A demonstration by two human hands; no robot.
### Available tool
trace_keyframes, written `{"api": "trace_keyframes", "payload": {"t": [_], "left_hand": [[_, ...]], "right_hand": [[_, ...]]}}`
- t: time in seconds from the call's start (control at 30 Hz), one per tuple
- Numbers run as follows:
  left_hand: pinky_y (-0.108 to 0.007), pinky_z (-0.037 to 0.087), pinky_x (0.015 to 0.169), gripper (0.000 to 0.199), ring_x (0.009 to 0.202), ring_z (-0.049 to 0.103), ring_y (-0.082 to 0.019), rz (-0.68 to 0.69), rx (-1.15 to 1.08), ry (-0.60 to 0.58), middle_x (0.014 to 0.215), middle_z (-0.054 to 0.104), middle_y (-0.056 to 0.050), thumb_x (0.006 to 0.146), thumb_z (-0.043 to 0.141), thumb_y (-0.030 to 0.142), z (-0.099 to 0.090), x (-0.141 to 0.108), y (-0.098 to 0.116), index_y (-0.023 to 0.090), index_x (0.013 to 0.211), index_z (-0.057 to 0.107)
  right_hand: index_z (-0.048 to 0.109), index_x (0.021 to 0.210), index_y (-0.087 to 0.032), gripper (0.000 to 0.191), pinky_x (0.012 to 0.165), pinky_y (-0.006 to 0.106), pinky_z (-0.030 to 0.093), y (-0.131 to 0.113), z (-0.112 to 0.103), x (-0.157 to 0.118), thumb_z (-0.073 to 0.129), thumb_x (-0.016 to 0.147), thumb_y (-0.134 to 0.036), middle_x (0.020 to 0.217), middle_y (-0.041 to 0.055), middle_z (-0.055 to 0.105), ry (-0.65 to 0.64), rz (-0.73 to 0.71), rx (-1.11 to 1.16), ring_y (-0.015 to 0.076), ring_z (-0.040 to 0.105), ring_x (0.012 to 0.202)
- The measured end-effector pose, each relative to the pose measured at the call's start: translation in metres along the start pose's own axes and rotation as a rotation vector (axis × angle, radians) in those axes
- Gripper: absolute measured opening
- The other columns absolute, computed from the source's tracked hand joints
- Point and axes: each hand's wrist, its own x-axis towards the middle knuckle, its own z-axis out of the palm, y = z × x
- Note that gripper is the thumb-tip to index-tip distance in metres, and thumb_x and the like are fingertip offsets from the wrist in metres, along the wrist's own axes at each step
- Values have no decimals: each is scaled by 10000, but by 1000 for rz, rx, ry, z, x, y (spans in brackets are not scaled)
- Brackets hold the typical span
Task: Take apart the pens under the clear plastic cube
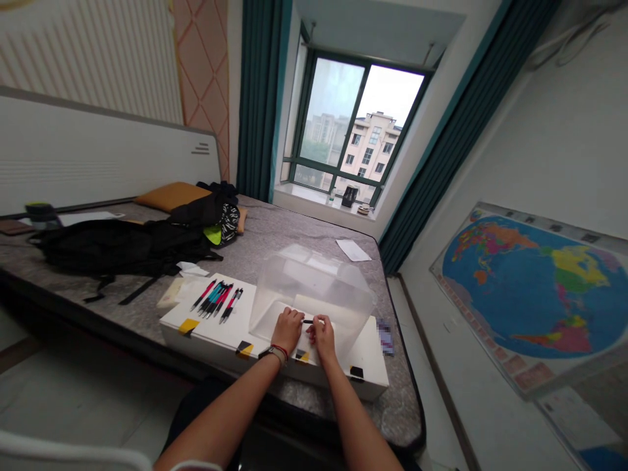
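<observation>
Grey mattress on a bed (294,235) carries a white box (206,327), with red and blue pens (216,301) lying on it beside a clear plastic cover (314,281). At the cover's front edge, the left hand (288,329) and right hand (322,337) nearly meet, fingers curled closely, pinching a small black piece (307,321) between them — too small to identify.

Both forearms (230,405) bare; left hand (287,330) and right hand (322,337) also bare, no gloves. Left wrist (273,354): black strap, pale band, thin red cord above them. Dark garment (196,399) at 6 o'clock in view, over the lap; fabric detail too dim to read.
</observation>
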Motion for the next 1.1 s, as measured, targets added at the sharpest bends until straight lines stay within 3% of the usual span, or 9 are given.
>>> {"api": "trace_keyframes", "payload": {"t": [0.13, 0.3, 0.6, 0.8, 0.9, 1.1], "left_hand": [[-351, 375, 807, 193, 1007, 463, -239, -2, 6, 10, 968, 632, -65, 879, 487, 175, 2, 0, -1, 205, 994, 639], [-357, 372, 822, 209, 1016, 461, -240, 12, 10, 8, 966, 628, -75, 886, 477, 173, 3, 0, 0, 201, 1018, 637], [-355, 374, 806, 202, 992, 470, -237, 53, 16, 18, 944, 623, -74, 895, 452, 169, 1, -1, 2, 204, 959, 640], [-357, 374, 808, 206, 1007, 468, -239, 28, 20, 11, 957, 624, -82, 893, 455, 174, 2, -1, 1, 201, 979, 640], [-360, 373, 818, 201, 1009, 469, -237, 24, 20, 4, 960, 621, -81, 895, 455, 183, 1, -1, 1, 200, 975, 639], [-359, 374, 817, 195, 989, 472, -232, 47, 18, 10, 941, 620, -76, 889, 455, 166, 1, -1, 2, 205, 942, 639]], "right_hand": [[527, 887, -200, 296, 445, 216, 431, 5, -3, 1, 597, 764, -460, 666, -6, 617, 22, -27, 1, 132, 551, 522], [544, 857, -203, 290, 430, 221, 406, 11, -1, 2, 553, 793, -487, 601, -26, 572, 48, -22, -58, 129, 510, 472], [481, 586, -214, 470, 516, 237, 382, 0, -1, -1, 419, 870, -584, 441, -34, 477, 68, -77, -214, 129, 460, 454], [520, 908, -212, 358, 426, 212, 372, 4, 0, 0, 554, 789, -548, 625, -37, 594, 7, -2, -6, 120, 507, 461], [514, 789, -211, 348, 429, 220, 388, 5, -1, 0, 565, 775, -555, 599, -33, 585, 31, -7, -25, 121, 508, 456], [489, 568, -211, 510, 425, 239, 363, -1, 0, -1, 387, 858, -618, 444, -19, 503, 55, -9, -196, 121, 450, 387]]}}
